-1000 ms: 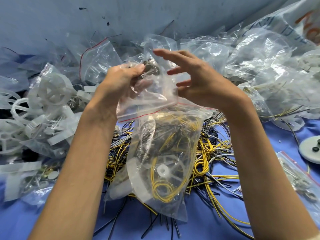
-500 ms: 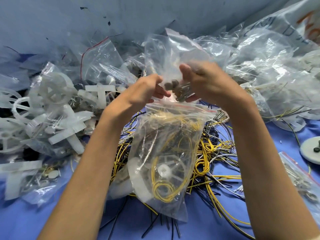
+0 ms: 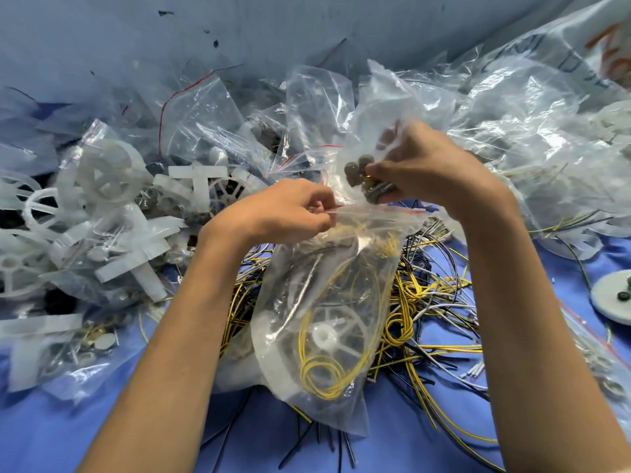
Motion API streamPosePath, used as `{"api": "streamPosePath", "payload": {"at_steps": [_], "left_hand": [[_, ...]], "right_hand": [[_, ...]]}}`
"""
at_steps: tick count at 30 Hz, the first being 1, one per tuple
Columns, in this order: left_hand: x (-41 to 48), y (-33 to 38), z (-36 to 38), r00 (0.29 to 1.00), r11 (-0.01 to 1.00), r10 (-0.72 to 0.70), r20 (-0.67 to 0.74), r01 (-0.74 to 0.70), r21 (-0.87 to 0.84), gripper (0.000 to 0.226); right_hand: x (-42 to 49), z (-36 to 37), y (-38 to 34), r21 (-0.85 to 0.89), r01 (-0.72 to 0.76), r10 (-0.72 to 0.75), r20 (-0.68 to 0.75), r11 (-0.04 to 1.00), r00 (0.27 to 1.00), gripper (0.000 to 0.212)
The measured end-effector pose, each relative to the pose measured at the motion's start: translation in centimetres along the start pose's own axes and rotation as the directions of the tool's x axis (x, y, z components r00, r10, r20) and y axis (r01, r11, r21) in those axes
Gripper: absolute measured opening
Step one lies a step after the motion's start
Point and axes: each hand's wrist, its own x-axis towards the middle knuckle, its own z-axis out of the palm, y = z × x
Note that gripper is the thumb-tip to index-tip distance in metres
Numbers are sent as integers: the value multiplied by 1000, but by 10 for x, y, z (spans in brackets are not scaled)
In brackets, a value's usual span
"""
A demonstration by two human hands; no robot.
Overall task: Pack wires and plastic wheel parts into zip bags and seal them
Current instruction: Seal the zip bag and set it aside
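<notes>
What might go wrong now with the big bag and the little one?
The left hand pinches only one end of the mouth of the big zip bag, so it may sag shut before the small bag goes in. The right hand holds the small bag near loose wires; if it slips, it may land among them.

Left hand [image 3: 283, 213]: bare; the back of the hand and the knuckles show, the skin smooth.
Left forearm [image 3: 177, 353]: bare from the wrist to the lower edge of the view, widening toward the camera.
Right hand [image 3: 426, 172]: bare; the back of the hand and the thumb show, the fingertips partly hidden.
Right forearm [image 3: 532, 336]: bare from the wrist to the bottom edge.
Pale sliver [image 3: 622, 470]: at the bottom right corner beside the right forearm; too little shows to tell whether it is a sleeve.
</notes>
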Motion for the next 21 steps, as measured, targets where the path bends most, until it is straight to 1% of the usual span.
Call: {"api": "streamPosePath", "payload": {"at_steps": [1, 3, 4, 5, 7, 10, 12, 14, 17, 19, 21], "left_hand": [[-1, 1, -1, 1000, 999, 31, 7, -31, -29, 16], [-3, 1, -5, 996, 993, 86, 36, -83, -88, 22], [-5, 1, -6, 993, 987, 106, 52, -99, -124, 21], [-7, 2, -7, 990, 980, 124, 66, -112, -162, 19], [-9, 2, -10, 985, 965, 153, 81, -132, -225, 14], [-14, 4, -14, 978, 929, 199, 56, -171, -328, 10], [-17, 6, -16, 975, 905, 220, 29, -193, -379, 13], [-18, 7, -16, 973, 890, 229, 4, -208, -406, 17], [-18, 9, -16, 974, 879, 220, -60, -224, -421, 12], [-17, 10, -17, 972, 867, 210, -108, -236, -438, 9], [-15, 9, -17, 970, 856, 195, -146, -241, -457, 6]], "right_hand": [[-1, 0, 0, -65, 25, -23, 31, 998, 999, 20], [-4, 1, -1, -254, 103, -79, 105, 962, 991, 10], [-5, 1, -1, -320, 138, -100, 133, 937, 986, 12], [-5, 2, -1, -332, 151, -105, 152, 931, 983, 15], [-6, 1, -3, -290, 147, -97, 181, 946, 979, 16], [-6, 0, -3, -320, 146, -89, 185, 936, 979, 11], [-6, -1, -3, -344, 142, -94, 151, 928, 984, 14], [-6, -1, -3, -284, 121, -78, 156, 951, 985, 16], [-10, -1, -4, -101, 75, -50, 231, 992, 972, 18], [-13, -2, -3, -94, 73, -43, 287, 993, 957, 18], [-16, -1, -1, -86, 57, -19, 393, 995, 919, 18]]}}
